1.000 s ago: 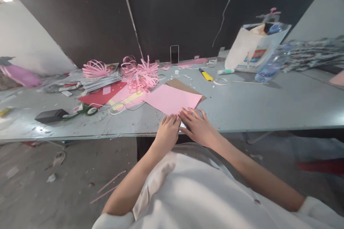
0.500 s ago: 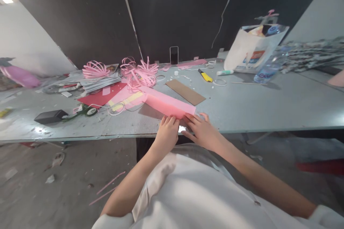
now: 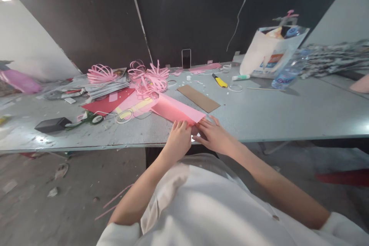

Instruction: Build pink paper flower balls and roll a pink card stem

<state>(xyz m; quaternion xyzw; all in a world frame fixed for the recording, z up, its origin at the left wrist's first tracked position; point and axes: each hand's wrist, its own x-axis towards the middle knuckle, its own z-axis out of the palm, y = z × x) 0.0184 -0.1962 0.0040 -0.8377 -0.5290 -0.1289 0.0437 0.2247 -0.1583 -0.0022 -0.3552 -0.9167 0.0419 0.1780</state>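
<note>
A folded sheet of pink paper [image 3: 178, 109] lies at a slant near the front of the table, its upper layer lifted in a curve so that the left end gapes. My left hand [image 3: 179, 137] is closed on the paper's near edge with curled fingers. Close beside it, my right hand [image 3: 212, 133] holds the paper's right-hand corner, with the fingers over the edge and the thumb lower down. Both palms face down and hide part of the near edge. Behind the paper lies a flat brown cardboard strip [image 3: 198, 98].
Pink paper-strip loops [image 3: 152, 78], red paper [image 3: 109, 101], scissors [image 3: 93, 118] and a black block [image 3: 53, 124] are to the left. A yellow cutter [image 3: 220, 81], glue stick [image 3: 240, 77], phone [image 3: 186, 59], plastic bottle [image 3: 285, 73] and white bag [image 3: 256, 54] stand or lie farther back.
The pink paper's upper layer has folded down toward me, and its right end has shifted slightly left. Both hands stay at its near edge and have moved only a little.
</note>
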